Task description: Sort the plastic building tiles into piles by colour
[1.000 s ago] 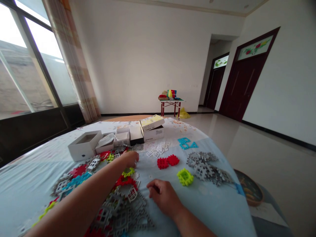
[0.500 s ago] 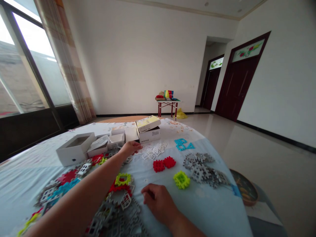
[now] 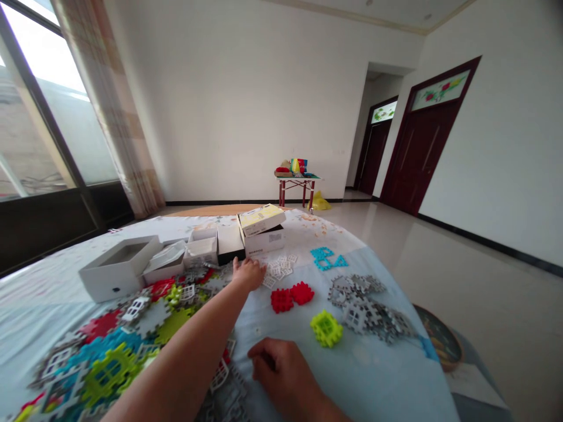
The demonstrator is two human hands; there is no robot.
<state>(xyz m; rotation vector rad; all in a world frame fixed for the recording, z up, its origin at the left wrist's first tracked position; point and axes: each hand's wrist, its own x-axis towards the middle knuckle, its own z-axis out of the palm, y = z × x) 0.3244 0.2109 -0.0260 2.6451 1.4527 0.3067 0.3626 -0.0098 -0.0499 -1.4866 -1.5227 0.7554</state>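
Observation:
My left hand [image 3: 250,274] reaches across the table, palm down with its fingers apart. It lies at the left edge of a small pile of white window-frame pieces [image 3: 278,269], just in front of the boxes. Nothing shows in its grasp. Nearer to me, my right hand [image 3: 284,366] rests curled on the cloth, fingers closed, with no piece visible in them. Red interlocking pieces [image 3: 291,296] and a lime-green piece [image 3: 326,328] lie beyond it. Under and beside my left forearm spreads a mixed heap of plastic building pieces [image 3: 109,372].
Open white boxes [image 3: 118,269] line the back left, along with a yellow-topped box [image 3: 263,220]. Blue pieces [image 3: 326,259] and a grey pile of pieces [image 3: 367,305] sit to the right. Past the table's right edge is a round tray [image 3: 440,337].
My left hand has moved right, from beside the boxes to the white window pieces, and its fingers have spread. My right hand stays nearly still. The view has shifted slightly, showing more heap.

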